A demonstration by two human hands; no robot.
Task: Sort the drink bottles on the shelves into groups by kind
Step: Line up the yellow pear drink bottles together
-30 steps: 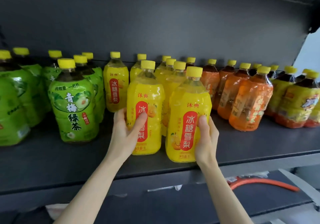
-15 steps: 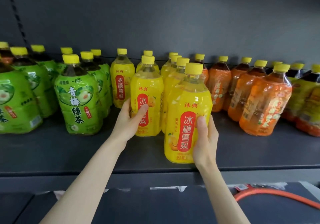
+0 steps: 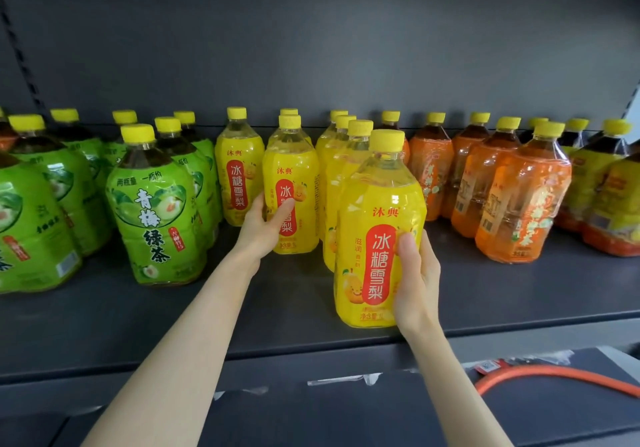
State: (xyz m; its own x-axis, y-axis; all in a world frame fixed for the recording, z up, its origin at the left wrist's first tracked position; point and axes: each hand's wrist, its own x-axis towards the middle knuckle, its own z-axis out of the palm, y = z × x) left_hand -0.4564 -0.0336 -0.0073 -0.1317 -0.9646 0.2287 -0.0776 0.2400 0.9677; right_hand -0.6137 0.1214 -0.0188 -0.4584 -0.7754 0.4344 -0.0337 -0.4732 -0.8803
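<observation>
green bottles (image 3: 156, 211) left, orange bottles (image 3: 519, 200) right; left hand (image 3: 265, 225) grips the rear yellow bottle (image 3: 291, 187), right hand (image 3: 415, 273) wraps the front yellow bottle (image 3: 377, 225).

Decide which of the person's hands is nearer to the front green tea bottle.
Left. The left hand grips a yellow pear drink bottle just right of the green tea bottle; the right hand holds another farther right, near the shelf edge.

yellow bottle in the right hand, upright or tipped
Upright: the yellow bottle stands base down near the shelf front edge, cap on top, right hand wrapped around its side.
</observation>
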